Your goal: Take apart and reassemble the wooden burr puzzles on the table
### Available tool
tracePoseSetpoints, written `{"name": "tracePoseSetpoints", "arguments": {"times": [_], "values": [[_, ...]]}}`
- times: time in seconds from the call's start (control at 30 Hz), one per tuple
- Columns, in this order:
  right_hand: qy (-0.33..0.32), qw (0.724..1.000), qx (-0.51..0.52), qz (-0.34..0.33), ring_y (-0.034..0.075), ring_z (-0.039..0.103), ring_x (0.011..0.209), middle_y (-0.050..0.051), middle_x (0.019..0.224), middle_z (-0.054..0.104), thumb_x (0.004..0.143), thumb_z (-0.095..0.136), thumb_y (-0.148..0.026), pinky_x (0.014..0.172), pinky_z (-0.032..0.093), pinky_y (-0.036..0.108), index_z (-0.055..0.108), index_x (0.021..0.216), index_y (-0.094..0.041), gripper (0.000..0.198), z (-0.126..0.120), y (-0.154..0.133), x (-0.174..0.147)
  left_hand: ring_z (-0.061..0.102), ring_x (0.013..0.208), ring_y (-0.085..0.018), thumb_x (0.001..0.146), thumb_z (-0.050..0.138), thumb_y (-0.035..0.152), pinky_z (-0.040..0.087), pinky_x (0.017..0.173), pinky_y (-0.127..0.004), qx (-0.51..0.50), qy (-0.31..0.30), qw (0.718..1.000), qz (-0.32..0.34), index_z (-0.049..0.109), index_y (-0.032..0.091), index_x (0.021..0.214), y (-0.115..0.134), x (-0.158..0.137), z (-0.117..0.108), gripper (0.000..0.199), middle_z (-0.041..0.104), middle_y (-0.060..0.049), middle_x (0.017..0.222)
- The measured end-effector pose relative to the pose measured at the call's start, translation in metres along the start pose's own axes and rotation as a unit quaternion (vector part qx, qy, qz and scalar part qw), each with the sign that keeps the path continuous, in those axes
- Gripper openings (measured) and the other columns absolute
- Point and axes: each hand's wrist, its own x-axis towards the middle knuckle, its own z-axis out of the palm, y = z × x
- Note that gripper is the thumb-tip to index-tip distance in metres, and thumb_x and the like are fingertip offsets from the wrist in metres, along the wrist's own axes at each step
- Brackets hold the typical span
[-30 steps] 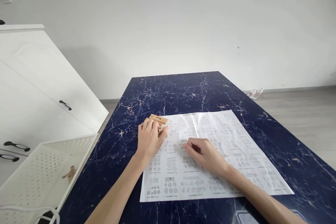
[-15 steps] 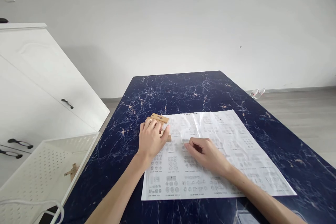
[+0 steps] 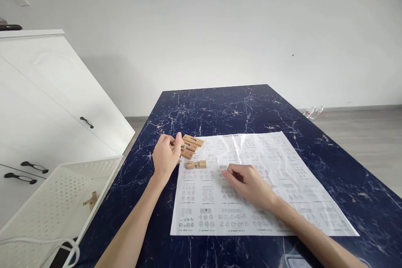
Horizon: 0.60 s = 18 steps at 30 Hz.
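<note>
My left hand (image 3: 166, 155) is at the far left edge of the printed sheet, its fingers curled and the thumb raised. It is right beside several notched wooden puzzle pieces (image 3: 192, 140), which lie overlapping on the sheet's corner, slots facing up. The palm hides whatever the fingers may hold. Just in front of that group, a separate notched wooden piece (image 3: 196, 164) lies on the paper. My right hand (image 3: 249, 184) rests on the middle of the printed sheet (image 3: 266, 226), fingers folded in and thumb against them, with nothing visible in its grip.
The creased sheet carries rows of small diagrams and lies on a dark blue marbled table (image 3: 213, 109). Left of the table, a white perforated basket (image 3: 50, 201) holds a wooden piece (image 3: 91, 201) and a white cable (image 3: 37, 240). A white cabinet (image 3: 63, 100) stands behind it.
My left hand has shifted left and turned thumb-up, uncovering the wooden pieces and the separate notched one. My right hand stays in place on the sheet.
</note>
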Motion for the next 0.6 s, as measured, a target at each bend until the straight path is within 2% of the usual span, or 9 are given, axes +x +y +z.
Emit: {"name": "tracePoseSetpoints", "arguments": {"times": [0.07,0.13,0.27,0.4,0.53,0.6], "values": [[0.001,1.0,-0.001,-0.002,0.012,0.026,0.053,-0.005,0.059,0.034,0.107,0.048,-0.041,0.051,0.023,0.03,0.029,0.069,-0.024,0.047,0.0,0.0,0.0,0.058,0.062,-0.021,0.106,0.051,0.053,0.037,0.061,-0.034,0.004,0.004,1.0,-0.019,0.042,0.024,0.062,-0.005,0.003,-0.002,0.054,0.058,-0.002,0.066],[0.003,1.0,-0.001,-0.001,0.012,0.027,0.054,-0.005,0.059,0.034,0.107,0.049,-0.042,0.051,0.023,0.03,0.03,0.068,-0.024,0.047,0.0,0.0,0.0,0.057,0.061,-0.021,0.105,0.053,0.052,0.036,0.06,-0.035,0.007,0.008,1.0,-0.027,0.042,0.024,0.061,-0.011,0.005,-0.001,0.054,0.056,-0.002,0.064],[0.005,1.0,0.003,0.004,0.012,0.027,0.054,-0.005,0.059,0.034,0.107,0.049,-0.043,0.052,0.023,0.03,0.029,0.068,-0.024,0.048,-0.001,0.0,0.0,0.063,0.081,-0.027,0.101,0.06,0.05,0.045,0.072,-0.039,0.0,0.026,1.0,-0.004,0.047,0.025,0.062,-0.021,0.009,0.003,0.048,0.062,-0.007,0.084],[0.001,1.0,-0.004,0.006,0.012,0.026,0.054,-0.005,0.059,0.034,0.107,0.049,-0.043,0.052,0.022,0.03,0.03,0.068,-0.024,0.047,-0.002,-0.001,0.0,0.064,0.095,-0.027,0.101,0.057,0.043,0.05,0.096,-0.044,-0.035,0.004,0.996,0.083,0.048,0.024,0.066,-0.02,0.009,0.005,0.041,0.062,-0.008,0.092],[0.006,1.0,-0.004,0.003,0.012,0.026,0.054,-0.005,0.059,0.033,0.107,0.049,-0.042,0.052,0.022,0.03,0.03,0.068,-0.024,0.047,-0.001,-0.001,0.0,0.063,0.098,-0.024,0.098,0.059,0.035,0.052,0.099,-0.043,-0.065,-0.072,0.977,0.19,0.045,0.023,0.063,-0.009,0.004,0.0,0.039,0.066,-0.007,0.098],[0.005,1.0,-0.005,0.002,0.012,0.026,0.054,-0.005,0.059,0.032,0.107,0.049,-0.041,0.052,0.023,0.03,0.029,0.068,-0.024,0.047,-0.001,0.0,0.0,0.063,0.099,-0.025,0.095,0.062,0.032,0.052,0.1,-0.044,-0.069,-0.097,0.969,0.217,0.045,0.023,0.062,-0.005,0.002,-0.003,0.038,0.067,-0.006,0.097]]}}
